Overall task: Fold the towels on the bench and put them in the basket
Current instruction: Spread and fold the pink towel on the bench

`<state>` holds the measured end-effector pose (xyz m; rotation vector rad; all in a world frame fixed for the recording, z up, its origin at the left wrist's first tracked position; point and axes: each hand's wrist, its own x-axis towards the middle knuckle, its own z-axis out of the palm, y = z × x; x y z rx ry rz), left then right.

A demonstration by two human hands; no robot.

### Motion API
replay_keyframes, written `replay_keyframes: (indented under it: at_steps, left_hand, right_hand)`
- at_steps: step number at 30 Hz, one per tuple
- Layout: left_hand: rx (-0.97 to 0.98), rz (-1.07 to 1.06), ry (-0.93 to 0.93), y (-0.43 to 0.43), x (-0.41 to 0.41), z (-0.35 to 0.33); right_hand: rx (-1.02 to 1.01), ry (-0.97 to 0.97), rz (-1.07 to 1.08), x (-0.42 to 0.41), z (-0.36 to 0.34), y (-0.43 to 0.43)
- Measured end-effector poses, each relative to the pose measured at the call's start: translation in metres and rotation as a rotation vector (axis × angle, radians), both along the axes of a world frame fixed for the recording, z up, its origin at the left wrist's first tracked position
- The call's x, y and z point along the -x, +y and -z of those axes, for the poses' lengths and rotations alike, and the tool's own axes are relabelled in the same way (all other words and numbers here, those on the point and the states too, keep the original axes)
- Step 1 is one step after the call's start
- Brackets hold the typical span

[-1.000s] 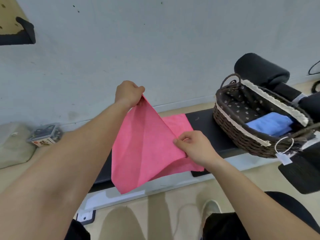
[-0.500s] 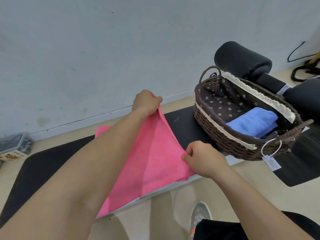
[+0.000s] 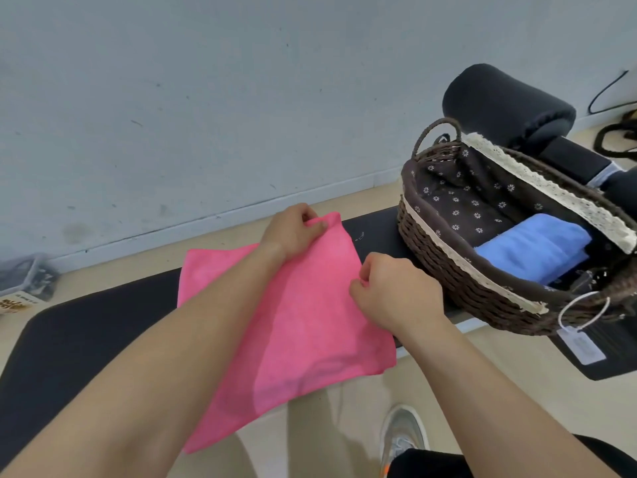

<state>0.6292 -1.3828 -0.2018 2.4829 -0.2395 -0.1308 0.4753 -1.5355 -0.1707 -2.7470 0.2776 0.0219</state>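
Note:
A pink towel (image 3: 303,326) lies folded over on the black bench (image 3: 86,326), its near edge hanging past the bench front. My left hand (image 3: 293,229) pinches the towel's far right corner. My right hand (image 3: 393,291) pinches the towel's right edge, closer to me. To the right, a brown wicker basket (image 3: 444,270) with a dark flowered lining stands on the bench. A folded blue towel (image 3: 531,250) lies inside it.
A pale wall runs close behind the bench. Black padded rollers (image 3: 503,105) sit behind the basket. A white tag on a ring (image 3: 582,343) hangs from the basket's near end. A box of small items (image 3: 27,281) lies on the floor at far left. My shoe (image 3: 403,432) is below.
Both hands have lowered the pink towel from the air onto the bench, laying the lifted half over the other half. The view has shifted left and down.

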Motion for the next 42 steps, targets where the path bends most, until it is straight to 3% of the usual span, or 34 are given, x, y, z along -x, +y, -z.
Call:
replay_keyframes:
  at_steps: [6, 13, 16, 25, 29, 36, 42]
  left_hand:
    - [0.131, 0.04, -0.245, 0.02, 0.042, -0.009]
    - [0.407, -0.002, -0.155, 0.068, 0.123, -0.034]
    - [0.591, -0.091, -0.074, 0.085, 0.144, -0.044]
    - [0.956, -0.21, 0.176, 0.101, 0.149, -0.045]
    - [1.026, -0.244, 0.276, 0.102, 0.145, -0.037]
    - [1.051, -0.264, 0.24, 0.097, 0.142, -0.042]
    - [1.012, -0.201, 0.196, 0.094, 0.148, -0.045]
  right_hand:
    - [-0.155, -0.033, -0.019, -0.018, -0.001, 0.011]
    - [-0.473, -0.232, -0.309, -0.023, -0.018, 0.04]
    - [-0.559, -0.297, -0.31, -0.024, -0.023, 0.057]
    - [-0.592, -0.309, -0.344, -0.023, -0.031, 0.07]
    - [-0.626, -0.298, -0.393, -0.018, -0.03, 0.068]
    - [-0.724, -0.14, -0.576, -0.018, -0.028, 0.069]
    - [-0.742, -0.225, -0.43, -0.023, -0.026, 0.078]
